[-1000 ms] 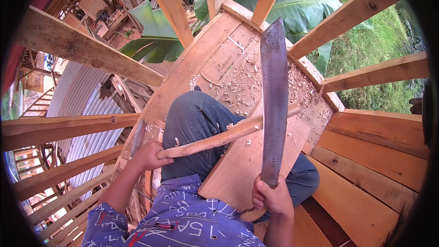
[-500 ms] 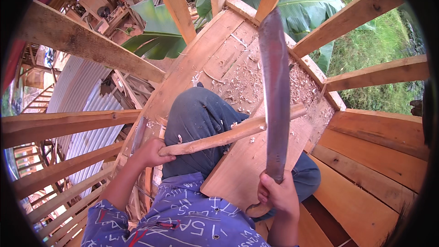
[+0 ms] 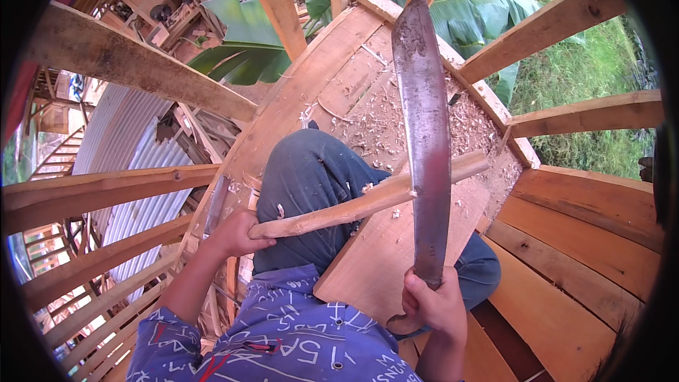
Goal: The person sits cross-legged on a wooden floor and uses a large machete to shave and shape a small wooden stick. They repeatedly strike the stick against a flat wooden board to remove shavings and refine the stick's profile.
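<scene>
Over the lap [image 3: 308, 177], hands [image 3: 235, 234] [image 3: 434, 300] (both closed): left, stick [image 3: 339, 215]; right, machete [image 3: 427, 127].

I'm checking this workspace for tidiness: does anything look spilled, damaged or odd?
Loose shavings litter the wooden platform, ungathered; the corrugated sheet at left looks damaged: its edge is ragged, as if torn.

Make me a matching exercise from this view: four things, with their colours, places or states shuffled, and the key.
1. left hand
2. right hand
3. wood shavings
4. large leaves

A. scattered on the planks
B. holding the machete
C. green
D. gripping one end of the stick

Pairs: 1-D, 2-B, 3-A, 4-C
</scene>
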Available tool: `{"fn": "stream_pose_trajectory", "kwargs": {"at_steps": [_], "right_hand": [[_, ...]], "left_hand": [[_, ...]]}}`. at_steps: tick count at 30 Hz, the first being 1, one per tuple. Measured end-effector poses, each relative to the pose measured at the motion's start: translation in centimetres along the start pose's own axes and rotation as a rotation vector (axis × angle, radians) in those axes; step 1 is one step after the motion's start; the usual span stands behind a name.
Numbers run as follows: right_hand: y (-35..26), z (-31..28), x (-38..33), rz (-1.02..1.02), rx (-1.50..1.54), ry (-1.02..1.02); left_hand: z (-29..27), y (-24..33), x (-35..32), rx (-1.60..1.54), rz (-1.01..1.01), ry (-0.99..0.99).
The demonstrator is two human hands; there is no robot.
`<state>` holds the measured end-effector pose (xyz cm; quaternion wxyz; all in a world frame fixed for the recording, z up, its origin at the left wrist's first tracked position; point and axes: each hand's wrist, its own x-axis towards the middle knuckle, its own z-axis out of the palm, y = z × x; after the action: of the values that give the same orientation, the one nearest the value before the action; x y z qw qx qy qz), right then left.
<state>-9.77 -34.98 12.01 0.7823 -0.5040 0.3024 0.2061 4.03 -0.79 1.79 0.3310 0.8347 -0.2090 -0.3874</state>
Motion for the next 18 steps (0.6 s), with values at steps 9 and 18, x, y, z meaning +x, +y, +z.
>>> {"fn": "stream_pose_trajectory", "kwargs": {"at_steps": [9,18], "right_hand": [[3.4,-1.9,0.8,0.268,0.809,-0.633],[-0.2,0.7,-0.9,-0.039,0.214,-0.006]], "left_hand": [[-0.2,-0.9,0.5,0.031,0.056,-0.002],[-0.1,-0.8,0.3,0.002,0.033,-0.012]]}}
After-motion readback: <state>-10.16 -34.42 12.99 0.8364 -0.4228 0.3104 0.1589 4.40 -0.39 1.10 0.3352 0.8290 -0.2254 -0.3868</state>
